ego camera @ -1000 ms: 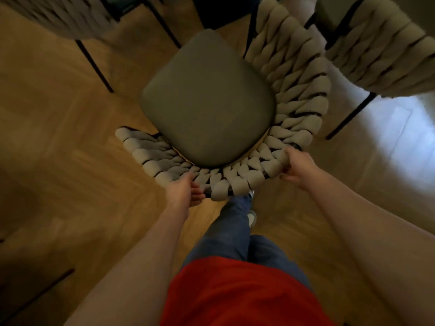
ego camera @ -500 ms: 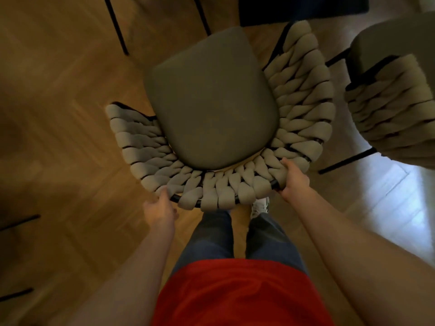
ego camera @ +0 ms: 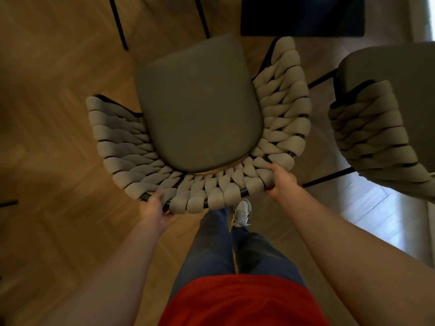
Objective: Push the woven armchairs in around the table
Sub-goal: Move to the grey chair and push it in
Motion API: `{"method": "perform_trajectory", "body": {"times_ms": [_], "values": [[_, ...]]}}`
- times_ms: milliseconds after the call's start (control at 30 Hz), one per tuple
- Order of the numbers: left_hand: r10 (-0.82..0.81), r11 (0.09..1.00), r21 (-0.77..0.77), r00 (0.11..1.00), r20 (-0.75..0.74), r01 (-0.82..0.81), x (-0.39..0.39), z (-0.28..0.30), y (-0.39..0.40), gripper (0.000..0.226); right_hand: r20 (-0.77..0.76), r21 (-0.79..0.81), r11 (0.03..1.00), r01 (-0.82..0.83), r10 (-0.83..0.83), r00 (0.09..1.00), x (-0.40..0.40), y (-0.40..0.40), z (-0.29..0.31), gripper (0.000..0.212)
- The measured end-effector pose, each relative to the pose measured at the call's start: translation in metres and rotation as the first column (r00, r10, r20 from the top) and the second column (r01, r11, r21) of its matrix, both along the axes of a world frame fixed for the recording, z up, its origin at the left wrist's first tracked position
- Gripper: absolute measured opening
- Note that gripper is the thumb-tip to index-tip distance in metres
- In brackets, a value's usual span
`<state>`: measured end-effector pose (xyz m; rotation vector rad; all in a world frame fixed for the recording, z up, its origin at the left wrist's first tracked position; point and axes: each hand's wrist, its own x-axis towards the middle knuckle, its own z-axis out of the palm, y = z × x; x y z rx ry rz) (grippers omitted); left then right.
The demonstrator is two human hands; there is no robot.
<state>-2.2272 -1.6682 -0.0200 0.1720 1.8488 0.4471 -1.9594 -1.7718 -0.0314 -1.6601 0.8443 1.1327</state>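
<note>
Grip: our left hand [ego camera: 154, 208] and right hand [ego camera: 281, 181] each clasp the chair [ego camera: 200, 118] back rim
Risk: we judge its arm may knock the neighbour chair [ego camera: 374, 137]; close beside

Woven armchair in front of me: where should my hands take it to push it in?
Grip the woven armchair on the curved top rail of its backrest, from behind, one hand on each side of centre. The left hand and right hand already curl over it there. The rail is the nearest edge, and the grey seat cushion faces away, toward the dark table.
</note>
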Motion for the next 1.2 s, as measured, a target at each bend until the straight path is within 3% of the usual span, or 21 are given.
{"method": "perform_trajectory", "body": {"times_ms": [233,800,1200], "values": [[-0.019,1.0,-0.021,1.0,0.017,0.02,0.004,-0.002,0.011,0.049,0.002,0.001,0.999,0.048,-0.048,0.999,0.013,0.004,0.002,0.063],[-0.331,0.943,0.05,0.943,0.034,0.329,0.108,-0.009,0.113,0.043,-0.011,0.014,0.976,0.217,-0.217,0.976,0.085,0.031,-0.008,0.062],[-0.362,0.929,0.085,0.932,0.011,0.359,0.192,-0.013,0.174,0.05,-0.028,0.076,0.983,0.169,-0.168,0.985,0.162,0.077,-0.013,0.051]]}}
